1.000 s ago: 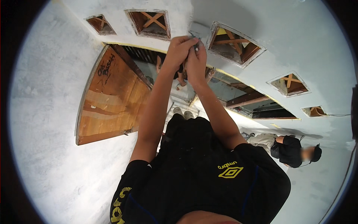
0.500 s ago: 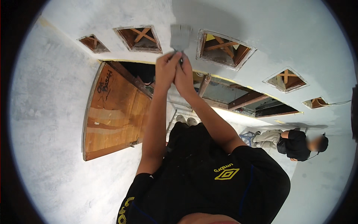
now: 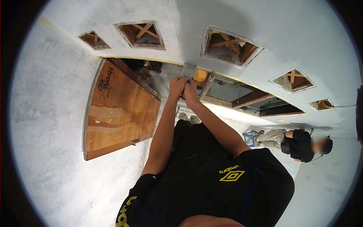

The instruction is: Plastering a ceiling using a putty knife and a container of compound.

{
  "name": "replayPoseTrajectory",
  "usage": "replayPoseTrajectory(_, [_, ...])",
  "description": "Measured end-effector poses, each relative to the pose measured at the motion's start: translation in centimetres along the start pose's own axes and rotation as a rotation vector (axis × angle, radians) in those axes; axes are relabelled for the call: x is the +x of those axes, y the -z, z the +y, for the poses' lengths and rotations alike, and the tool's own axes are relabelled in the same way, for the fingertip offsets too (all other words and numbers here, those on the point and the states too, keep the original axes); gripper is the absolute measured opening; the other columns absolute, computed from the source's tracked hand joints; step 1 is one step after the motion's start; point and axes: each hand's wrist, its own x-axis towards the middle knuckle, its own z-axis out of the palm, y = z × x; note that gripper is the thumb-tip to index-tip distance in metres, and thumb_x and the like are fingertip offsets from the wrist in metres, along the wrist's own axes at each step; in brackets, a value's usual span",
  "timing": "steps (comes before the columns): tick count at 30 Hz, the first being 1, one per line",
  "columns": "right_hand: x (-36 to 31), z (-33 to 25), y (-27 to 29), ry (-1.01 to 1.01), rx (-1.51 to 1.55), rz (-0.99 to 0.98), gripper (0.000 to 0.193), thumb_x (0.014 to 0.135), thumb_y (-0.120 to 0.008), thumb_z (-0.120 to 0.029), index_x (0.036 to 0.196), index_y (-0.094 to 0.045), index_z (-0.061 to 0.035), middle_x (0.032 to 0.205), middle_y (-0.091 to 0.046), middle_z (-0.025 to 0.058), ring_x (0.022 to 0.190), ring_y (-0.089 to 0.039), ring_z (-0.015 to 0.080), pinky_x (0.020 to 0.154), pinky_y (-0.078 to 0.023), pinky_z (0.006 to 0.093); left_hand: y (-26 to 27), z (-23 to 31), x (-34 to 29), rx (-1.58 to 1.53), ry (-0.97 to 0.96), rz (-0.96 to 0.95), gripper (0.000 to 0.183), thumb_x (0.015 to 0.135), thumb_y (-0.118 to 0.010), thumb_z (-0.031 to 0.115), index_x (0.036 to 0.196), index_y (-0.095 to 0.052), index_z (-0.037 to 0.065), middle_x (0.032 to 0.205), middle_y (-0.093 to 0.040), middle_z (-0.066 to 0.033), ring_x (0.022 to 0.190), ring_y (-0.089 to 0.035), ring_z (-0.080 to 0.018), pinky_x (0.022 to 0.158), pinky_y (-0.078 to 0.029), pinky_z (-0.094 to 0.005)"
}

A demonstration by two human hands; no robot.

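Observation:
Both of my hands are closed together on a wide, flat paintbrush [image 3: 189,69]. My left hand [image 3: 177,87] wraps the handle from the left, and my right hand [image 3: 190,90] presses against it from the right. Their fingers hide most of the handle. The grey bristles point away from me, at the lower edge of the wall [image 3: 191,45] above the door opening. Fresh darker grey paint covers the wall right of the brush, while the left part is paler. Whether the bristles touch the edge, I cannot tell.
An open wooden door [image 3: 121,113] stands on the left. Several square vent holes, one a framed opening [image 3: 230,47], line the wall. Another person [image 3: 302,145] in black stands at the right near a blue plastic crate [image 3: 249,139]. A yellow-orange object [image 3: 200,75] shows beyond my hands.
Both hands have drawn the paintbrush down toward me, from the wall between the vents to its lower edge by the door opening. My grip stays closed.

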Motion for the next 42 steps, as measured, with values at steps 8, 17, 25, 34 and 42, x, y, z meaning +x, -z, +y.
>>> replayPoseTrajectory(8, [-2.1, -10.3, -5.4, 0.623, -0.129, -0.019, 0.037, 0.102, -0.051, -0.015, 0.132, -0.046, 0.0058, 0.094, -0.064, 0.0126, 0.083, -0.060, 0.0162, 0.074, -0.048, 0.0292, -0.4, 15.1, -3.6, -0.150, -0.378, 0.018, 0.029, 0.090, -0.067, 0.019, 0.078, -0.065, -0.008, 0.065, -0.059, -0.0032, 0.063, -0.049, -0.0085, 0.057, -0.041, -0.0286])
replayPoseTrajectory(17, [-2.8, -12.0, -6.1, 0.905, -0.123, -0.088, 0.042, 0.101, -0.052, -0.014, 0.136, -0.043, 0.0059, 0.088, -0.064, 0.0093, 0.073, -0.059, 0.0123, 0.062, -0.046, 0.0245, 0.0, 17.3, -5.1, -0.097, -0.677, -0.008, 0.024, 0.095, -0.066, 0.019, 0.086, -0.070, -0.002, 0.071, -0.059, 0.0032, 0.063, -0.049, -0.0038, 0.056, -0.039, -0.0222])
replayPoseTrajectory(25, [0.7, -0.9, -0.2, 0.034, -0.006, -0.056, 0.021, 0.103, -0.045, -0.026, 0.115, -0.048, -0.0088, 0.071, -0.050, 0.0004, 0.051, -0.044, 0.0082, 0.040, -0.030, 0.0262, -0.2, 0.6, 0.7, 0.180, -0.211, 0.086, 0.038, 0.088, -0.068, 0.028, 0.077, -0.066, -0.008, 0.060, -0.062, -0.0169, 0.054, -0.055, -0.0199, 0.054, -0.045, -0.0393])
replayPoseTrajectory(34, [-2.6, -8.5, -4.5, 0.535, -0.204, -0.014, 0.030, 0.102, -0.048, -0.015, 0.127, -0.050, 0.0022, 0.090, -0.062, 0.0104, 0.077, -0.059, 0.0137, 0.066, -0.046, 0.0278, -0.1, 10.8, -2.6, -0.149, -0.419, 0.030, 0.030, 0.090, -0.067, 0.020, 0.079, -0.067, -0.008, 0.062, -0.057, -0.0035, 0.061, -0.048, -0.0077, 0.055, -0.041, -0.0297])
replayPoseTrajectory(42, [-5.4, -16.8, -8.2, 1.076, -0.173, -0.101, 0.036, 0.101, -0.053, -0.010, 0.134, -0.047, 0.0051, 0.103, -0.065, 0.0130, 0.095, -0.061, 0.0128, 0.081, -0.049, 0.0256, -0.9, 22.7, -7.9, -0.320, -0.743, -0.047, 0.028, 0.094, -0.068, 0.020, 0.092, -0.070, -0.008, 0.070, -0.060, 0.0025, 0.064, -0.047, -0.0024, 0.054, -0.039, -0.0218])
